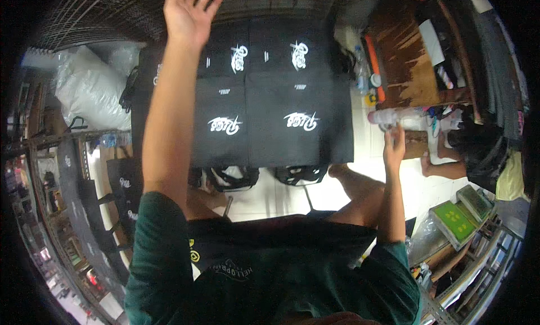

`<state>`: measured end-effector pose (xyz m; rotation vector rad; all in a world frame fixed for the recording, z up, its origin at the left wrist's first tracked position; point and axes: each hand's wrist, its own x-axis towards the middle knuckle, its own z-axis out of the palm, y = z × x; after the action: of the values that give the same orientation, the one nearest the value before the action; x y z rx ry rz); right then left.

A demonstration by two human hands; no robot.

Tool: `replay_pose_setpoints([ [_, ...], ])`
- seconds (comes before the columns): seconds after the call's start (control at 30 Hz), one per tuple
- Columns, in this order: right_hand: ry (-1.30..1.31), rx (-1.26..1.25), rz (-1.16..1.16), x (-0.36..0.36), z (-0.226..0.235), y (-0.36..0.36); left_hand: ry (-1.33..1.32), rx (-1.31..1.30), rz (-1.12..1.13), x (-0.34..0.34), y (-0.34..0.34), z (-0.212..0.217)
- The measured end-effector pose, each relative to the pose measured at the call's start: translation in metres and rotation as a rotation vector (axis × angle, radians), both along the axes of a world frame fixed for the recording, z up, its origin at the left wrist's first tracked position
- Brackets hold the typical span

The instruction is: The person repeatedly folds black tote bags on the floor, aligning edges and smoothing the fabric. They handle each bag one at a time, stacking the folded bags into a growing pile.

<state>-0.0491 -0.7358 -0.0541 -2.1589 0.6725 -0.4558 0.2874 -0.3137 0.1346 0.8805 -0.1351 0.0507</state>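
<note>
My left hand [190, 14] is raised beyond the far side of several flat black fabric bags, its fingers spread and nothing in it. White lettering and small marks are printed on the black bags [270, 100], which lie side by side in a grid. Out to the right of them, my right hand [395, 145] has its fingers curled together. Its fingertips overlap the near side of a clear plastic bottle [406, 118] lying sideways. Whether they grip the bottle or something smaller cannot be made out. My left forearm hides part of the bags on the left.
Black straps [232, 180] hang from the bags' near edge. A stuffed translucent plastic sack [87, 91] stands at the far left. On the right are a worn wooden cabinet [402, 61], another person's bare leg [447, 167] and a green-faced frame [453, 218]. Metal shelving [39, 201] lines the left.
</note>
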Motion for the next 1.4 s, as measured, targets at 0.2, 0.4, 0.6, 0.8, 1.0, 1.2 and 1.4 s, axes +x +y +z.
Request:
replay_pose_setpoints([
  [0.2, 0.173, -0.201, -0.118, -0.132, 0.071, 0.032, 0.032, -0.28, -0.135, 0.038, -0.001, 0.072],
  [0.4, 0.228, -0.251, -0.137, -0.163, 0.06, 0.073, -0.019, -0.137, -0.105, 0.07, 0.011, 0.041],
  [0.6, 0.3, -0.295, -0.177, -0.159, 0.056, 0.068, 0.037, -0.046, 0.163, 0.026, -0.005, 0.03],
  [0.8, 0.331, -0.319, -0.194, -0.153, 0.053, 0.069, 0.299, -0.172, 0.166, -0.116, 0.016, -0.045],
  [1.0, 0.353, -0.31, -0.186, -0.155, 0.052, 0.065, 0.931, -0.197, 0.218, -0.231, 0.036, -0.193],
  [1.2, 0.367, -0.25, -0.19, -0.155, 0.044, 0.06, 1.122, -0.202, 0.112, -0.262, 0.052, -0.33],
  [1.4, 0.36, -0.309, -0.178, -0.151, 0.049, 0.063, 1.243, -0.256, 0.147, -0.256, 0.056, -0.359],
])
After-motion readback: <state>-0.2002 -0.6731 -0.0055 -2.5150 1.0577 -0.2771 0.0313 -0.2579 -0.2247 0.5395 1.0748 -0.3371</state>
